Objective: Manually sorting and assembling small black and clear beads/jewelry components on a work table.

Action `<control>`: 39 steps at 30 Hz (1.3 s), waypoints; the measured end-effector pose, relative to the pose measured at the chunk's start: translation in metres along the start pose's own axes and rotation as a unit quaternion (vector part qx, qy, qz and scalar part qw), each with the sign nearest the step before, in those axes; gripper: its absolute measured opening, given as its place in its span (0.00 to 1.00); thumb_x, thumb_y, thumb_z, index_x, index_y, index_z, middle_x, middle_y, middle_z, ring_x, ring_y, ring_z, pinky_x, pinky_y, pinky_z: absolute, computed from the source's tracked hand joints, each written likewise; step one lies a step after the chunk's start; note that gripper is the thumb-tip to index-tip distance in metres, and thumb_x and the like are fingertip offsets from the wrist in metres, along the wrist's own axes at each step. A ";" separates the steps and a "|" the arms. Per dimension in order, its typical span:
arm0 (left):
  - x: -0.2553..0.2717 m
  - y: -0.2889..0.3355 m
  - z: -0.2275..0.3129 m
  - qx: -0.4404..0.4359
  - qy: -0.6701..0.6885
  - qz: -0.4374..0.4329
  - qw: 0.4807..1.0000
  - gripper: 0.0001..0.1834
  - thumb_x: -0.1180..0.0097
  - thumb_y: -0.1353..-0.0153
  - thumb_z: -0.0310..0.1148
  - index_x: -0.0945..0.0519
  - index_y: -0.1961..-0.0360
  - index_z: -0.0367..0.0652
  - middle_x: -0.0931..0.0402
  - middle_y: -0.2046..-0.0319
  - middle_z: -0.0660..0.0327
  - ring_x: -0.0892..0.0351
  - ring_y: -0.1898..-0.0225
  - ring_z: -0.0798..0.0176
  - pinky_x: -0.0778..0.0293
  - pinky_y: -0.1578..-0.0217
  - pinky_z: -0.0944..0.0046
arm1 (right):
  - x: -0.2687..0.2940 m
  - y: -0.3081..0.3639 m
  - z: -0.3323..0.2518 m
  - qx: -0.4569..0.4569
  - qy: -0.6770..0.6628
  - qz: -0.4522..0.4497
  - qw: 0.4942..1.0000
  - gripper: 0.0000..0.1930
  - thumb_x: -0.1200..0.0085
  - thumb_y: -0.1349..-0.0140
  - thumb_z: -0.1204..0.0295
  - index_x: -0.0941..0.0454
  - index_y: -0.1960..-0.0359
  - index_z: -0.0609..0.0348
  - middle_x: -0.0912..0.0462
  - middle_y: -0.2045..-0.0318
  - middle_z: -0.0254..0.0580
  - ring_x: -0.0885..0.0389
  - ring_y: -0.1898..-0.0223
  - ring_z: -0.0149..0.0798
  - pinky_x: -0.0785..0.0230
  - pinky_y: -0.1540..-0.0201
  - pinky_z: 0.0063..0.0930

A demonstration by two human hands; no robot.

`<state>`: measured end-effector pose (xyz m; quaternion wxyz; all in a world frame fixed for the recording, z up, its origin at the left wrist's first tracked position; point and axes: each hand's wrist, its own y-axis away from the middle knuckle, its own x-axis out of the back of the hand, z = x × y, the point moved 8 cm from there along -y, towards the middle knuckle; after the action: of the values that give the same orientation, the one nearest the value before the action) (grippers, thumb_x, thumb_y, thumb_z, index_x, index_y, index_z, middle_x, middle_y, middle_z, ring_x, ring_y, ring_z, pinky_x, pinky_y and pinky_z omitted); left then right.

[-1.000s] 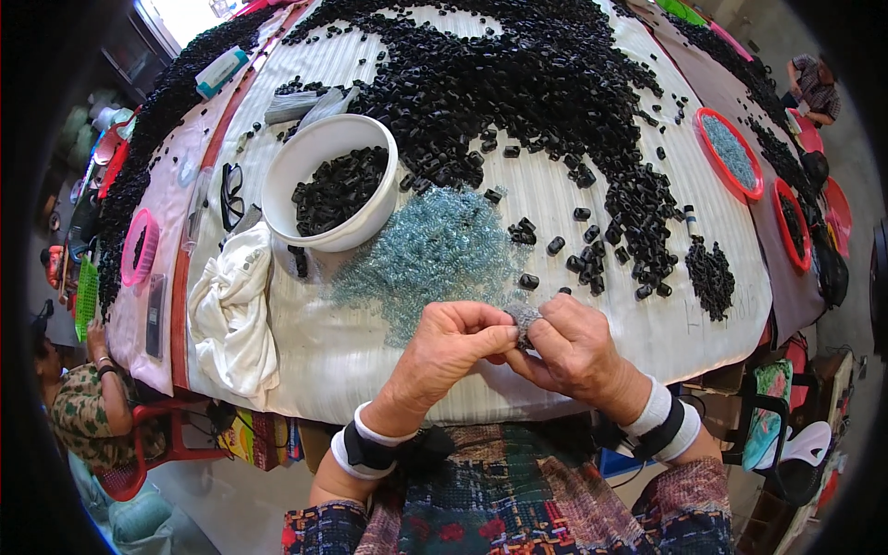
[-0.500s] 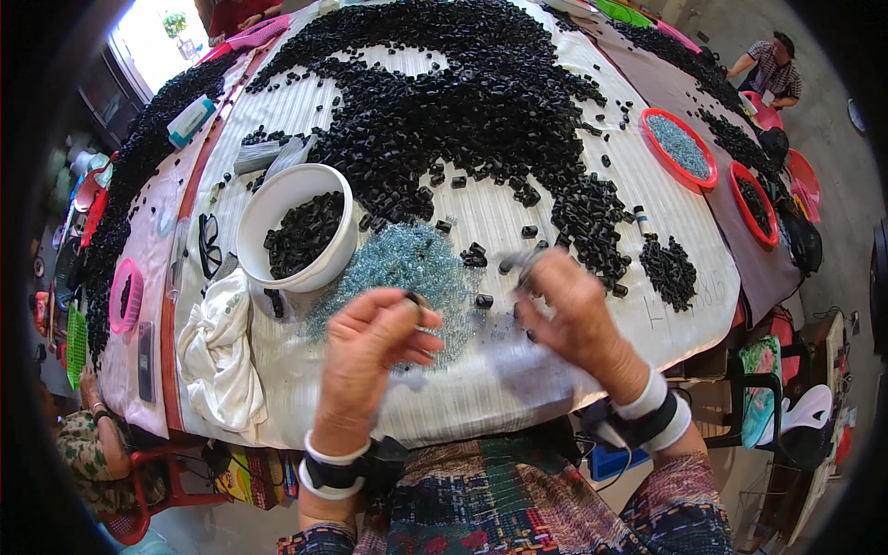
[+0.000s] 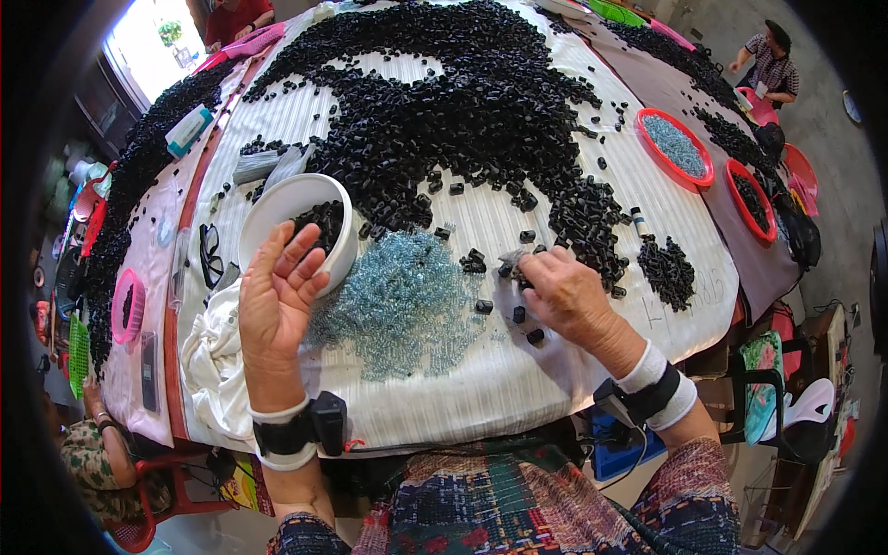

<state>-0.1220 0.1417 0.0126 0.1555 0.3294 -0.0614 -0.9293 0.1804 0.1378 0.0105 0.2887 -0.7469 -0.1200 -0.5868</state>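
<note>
My left hand (image 3: 274, 319) is raised at the near side of a white bowl (image 3: 254, 217), its fingers apart and nothing seen in them. Small black cylindrical pieces (image 3: 321, 222) lie inside that bowl, partly hidden by my fingers. My right hand (image 3: 566, 294) rests low over the table, fingers pinched around a small grey object (image 3: 511, 262) whose kind I cannot make out. A few loose black pieces (image 3: 535, 337) lie beside and below it. Between my hands spreads a heap of small clear bluish pieces (image 3: 393, 296).
A big pile of black pieces (image 3: 444, 102) covers the far table. Grey bundles (image 3: 268, 166), glasses (image 3: 211, 254) and a white cloth (image 3: 217, 361) lie left. Red trays (image 3: 675, 148) stand right. Other people (image 3: 768, 69) are around the tables.
My left hand has moved left to the bowl and opened; the black piece it pinched is no longer in it. My right hand has lowered slightly with the grey object.
</note>
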 end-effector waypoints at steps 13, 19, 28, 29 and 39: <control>-0.062 0.080 -0.118 0.137 -0.041 -0.192 0.971 0.09 0.45 0.39 0.27 0.27 0.59 0.36 0.21 0.63 0.55 0.18 0.66 0.64 0.20 0.69 0.68 | 0.050 -0.002 -0.087 0.144 -0.222 0.151 0.952 0.28 0.41 0.55 0.83 0.29 0.47 0.60 0.23 0.68 0.47 0.22 0.70 0.44 0.27 0.67 0.34; -0.050 0.078 -0.101 0.135 -0.033 -0.147 0.979 0.08 0.48 0.37 0.27 0.25 0.58 0.36 0.20 0.65 0.56 0.19 0.68 0.66 0.20 0.69 0.70 | 0.030 -0.002 -0.043 0.025 -0.288 0.092 0.953 0.17 0.45 0.53 0.84 0.28 0.59 0.65 0.26 0.73 0.47 0.26 0.70 0.48 0.30 0.68 0.37; -0.029 0.075 -0.100 0.140 -0.030 -0.120 0.982 0.10 0.46 0.38 0.27 0.23 0.56 0.36 0.20 0.66 0.57 0.20 0.70 0.69 0.20 0.71 0.71 | -0.003 0.021 -0.053 0.103 -0.074 0.015 0.992 0.09 0.49 0.52 0.77 0.25 0.66 0.57 0.26 0.74 0.37 0.28 0.66 0.39 0.37 0.64 0.33; -0.029 0.076 -0.102 0.147 -0.028 -0.124 0.981 0.10 0.45 0.39 0.27 0.23 0.56 0.36 0.20 0.66 0.57 0.20 0.70 0.69 0.20 0.71 0.71 | -0.003 0.021 -0.055 0.104 -0.064 0.011 0.992 0.09 0.48 0.52 0.76 0.25 0.66 0.57 0.26 0.74 0.36 0.28 0.66 0.39 0.38 0.64 0.33; -0.028 0.082 -0.122 0.187 -0.027 -0.138 0.972 0.11 0.43 0.41 0.26 0.23 0.57 0.35 0.20 0.66 0.57 0.20 0.70 0.69 0.20 0.71 0.70 | 0.009 0.021 -0.051 0.050 -0.117 0.076 0.989 0.17 0.45 0.55 0.81 0.24 0.60 0.60 0.25 0.72 0.38 0.25 0.70 0.41 0.32 0.66 0.34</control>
<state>-0.0044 0.0721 -0.0476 -0.0398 0.3330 -0.1921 -0.9223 0.1525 0.0907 0.0203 0.3534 -0.8019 -0.1257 -0.4650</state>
